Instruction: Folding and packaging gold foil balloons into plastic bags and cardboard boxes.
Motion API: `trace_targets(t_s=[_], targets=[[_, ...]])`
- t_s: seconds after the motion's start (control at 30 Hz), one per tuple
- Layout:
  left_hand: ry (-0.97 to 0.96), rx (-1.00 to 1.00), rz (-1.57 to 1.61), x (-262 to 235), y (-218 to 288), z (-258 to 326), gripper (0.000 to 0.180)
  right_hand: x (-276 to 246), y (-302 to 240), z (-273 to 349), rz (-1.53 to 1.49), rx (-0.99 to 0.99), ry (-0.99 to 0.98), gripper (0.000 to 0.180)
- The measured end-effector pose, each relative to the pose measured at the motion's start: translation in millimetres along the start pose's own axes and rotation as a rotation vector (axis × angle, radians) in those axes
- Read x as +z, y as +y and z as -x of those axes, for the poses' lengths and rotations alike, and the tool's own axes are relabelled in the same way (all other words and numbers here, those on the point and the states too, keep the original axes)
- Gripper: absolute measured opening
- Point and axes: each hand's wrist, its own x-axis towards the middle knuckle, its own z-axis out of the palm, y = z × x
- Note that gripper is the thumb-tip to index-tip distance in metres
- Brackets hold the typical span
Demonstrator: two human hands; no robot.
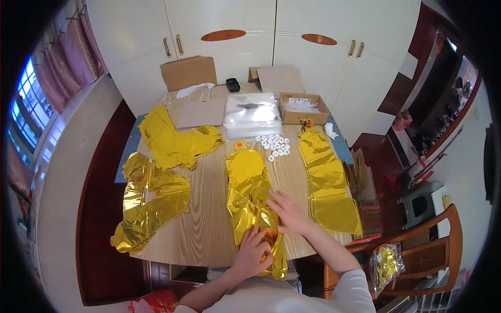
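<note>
A flat gold foil balloon point(249, 169) lies lengthwise in front of me, its lower end folded and hanging over the table's near edge. My left hand point(254, 255) rests on that lower part, fingers spread and slightly bent on the foil. Just above and to the right, my right hand point(290, 215) presses on the foil's right edge with its fingers stretched out. Other flat gold foil balloons lie around: a matte one point(175, 141) at the far left, a shiny one point(156, 195) at the near left, and a long one point(331, 182) on the right.
Several small white rings point(275, 145) lie beyond the middle balloon. Behind them are a stack of clear plastic bags point(251, 112), a cardboard box point(304, 108) and a small black tray point(233, 84). A packed gold balloon point(387, 263) lies on the wooden chair point(443, 245) at right.
</note>
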Motion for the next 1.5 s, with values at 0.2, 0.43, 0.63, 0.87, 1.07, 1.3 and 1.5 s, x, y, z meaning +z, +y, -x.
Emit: trace_targets(t_s=[0.2,0.43,0.63,0.87,1.07,1.3,1.5], targets=[[-0.099,-0.014,0.113,-7,-2,0,0.024,-4,5,-6,0.080,-0.385,-0.146,0.054],[-0.102,-0.017,-0.421,-54,-69,-40,0.063,9,15,-3,-0.008,-0.392,-0.153,0.045],[-0.298,-0.026,-0.604,-57,-89,-55,0.076,9,14,-1,-0.021,-0.391,-0.165,0.045],[-0.322,-0.061,-0.594,-70,-94,-74,0.080,10,16,0,-0.013,-0.413,-0.146,0.038],[-0.230,-0.120,-0.536,-76,-105,-63,0.085,9,15,-1,0.035,-0.470,-0.133,0.033],[-0.290,-0.105,-0.544,-74,-106,-62,0.087,3,9,-2,0.084,-0.521,-0.094,0.033],[-0.324,-0.091,-0.589,-71,-110,-65,0.087,6,10,-1,0.091,-0.523,-0.064,0.032]])
